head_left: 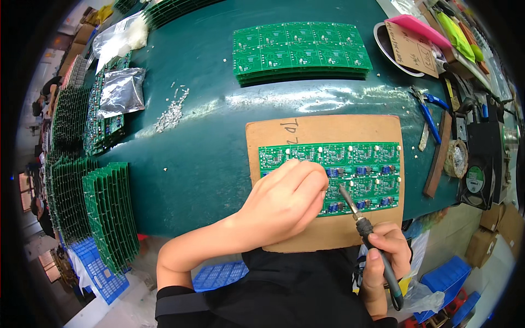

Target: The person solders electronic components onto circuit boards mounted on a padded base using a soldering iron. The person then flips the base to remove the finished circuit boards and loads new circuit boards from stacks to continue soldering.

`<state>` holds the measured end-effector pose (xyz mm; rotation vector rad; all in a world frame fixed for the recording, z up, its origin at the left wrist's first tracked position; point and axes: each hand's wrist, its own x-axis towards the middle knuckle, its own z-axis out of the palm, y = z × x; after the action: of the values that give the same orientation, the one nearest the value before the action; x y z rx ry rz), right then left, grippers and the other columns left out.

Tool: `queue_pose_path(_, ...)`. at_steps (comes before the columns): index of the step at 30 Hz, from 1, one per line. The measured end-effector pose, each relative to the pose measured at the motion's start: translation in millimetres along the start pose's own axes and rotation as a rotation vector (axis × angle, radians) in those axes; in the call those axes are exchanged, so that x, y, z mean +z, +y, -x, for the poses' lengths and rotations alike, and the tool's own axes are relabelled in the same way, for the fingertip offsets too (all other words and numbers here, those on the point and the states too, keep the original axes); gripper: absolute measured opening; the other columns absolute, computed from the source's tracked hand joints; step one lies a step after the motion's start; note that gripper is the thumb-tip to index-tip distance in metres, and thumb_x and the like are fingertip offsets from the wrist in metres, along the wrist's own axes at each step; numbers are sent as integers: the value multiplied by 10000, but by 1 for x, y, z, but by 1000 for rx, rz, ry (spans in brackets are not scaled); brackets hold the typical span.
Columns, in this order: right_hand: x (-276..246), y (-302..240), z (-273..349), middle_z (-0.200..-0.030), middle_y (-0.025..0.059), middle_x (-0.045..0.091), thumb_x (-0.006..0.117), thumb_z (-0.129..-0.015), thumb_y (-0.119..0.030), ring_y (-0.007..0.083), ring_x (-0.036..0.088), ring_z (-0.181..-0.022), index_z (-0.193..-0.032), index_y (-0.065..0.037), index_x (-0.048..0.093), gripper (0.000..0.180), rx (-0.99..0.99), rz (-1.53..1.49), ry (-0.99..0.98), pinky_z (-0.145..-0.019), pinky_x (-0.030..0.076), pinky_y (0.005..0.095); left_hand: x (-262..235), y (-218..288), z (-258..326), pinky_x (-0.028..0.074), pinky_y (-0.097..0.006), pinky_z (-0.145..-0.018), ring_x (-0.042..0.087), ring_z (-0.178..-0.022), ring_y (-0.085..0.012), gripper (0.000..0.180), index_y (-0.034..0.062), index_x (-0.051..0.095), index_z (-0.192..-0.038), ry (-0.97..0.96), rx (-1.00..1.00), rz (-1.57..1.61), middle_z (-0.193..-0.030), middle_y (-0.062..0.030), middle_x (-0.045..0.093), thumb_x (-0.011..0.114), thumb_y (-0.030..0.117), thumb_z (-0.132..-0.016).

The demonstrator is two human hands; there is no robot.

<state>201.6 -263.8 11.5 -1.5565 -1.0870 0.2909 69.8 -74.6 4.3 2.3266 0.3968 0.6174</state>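
A green circuit board panel (363, 156) with rows of small white and blue parts lies flat on a brown cardboard sheet (344, 128) in front of me. My left hand (281, 205) reaches over its left part, thumb and fingers pinched together close above the board. What the pinch holds, if anything, is hidden. A soldering iron (389, 273) is gripped by its dark handle in my right hand (391, 249), at the board's lower right. Its metal tip slants up and left to the middle of the panel, right of my left fingers; I cannot tell if it touches.
Behind the cardboard sits a stack of green panels (301, 52). Loose small white parts (172, 113) and a silver bag (123, 93) lie left, beside upright boards (112, 213). Blue-handled pliers (432, 117), a wooden strip (437, 158) and a black fan (477, 183) stand right.
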Motion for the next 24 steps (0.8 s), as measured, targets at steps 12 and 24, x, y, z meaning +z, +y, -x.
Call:
queue_pose_path(12,-2,8,-11,-612,88,547,649,-740,-68,248,588,-584,-889,39,645,184,-72,-29,-64,-545,469,342,7,3,-6,509,-341,-687,614,-788,-256,177,42,600,-880,-35,-23,-88,-916,-79,625,695,-35,-753)
queue_pose_path(24,-32,20,-3,-653,67,523,634,-808,-150,223,554,-619,-898,7,633,181,19,-28,96,-611,466,349,35,13,-29,502,-365,-693,606,-785,-285,193,25,567,-905,-25,18,17,-885,-102,597,674,-47,-761)
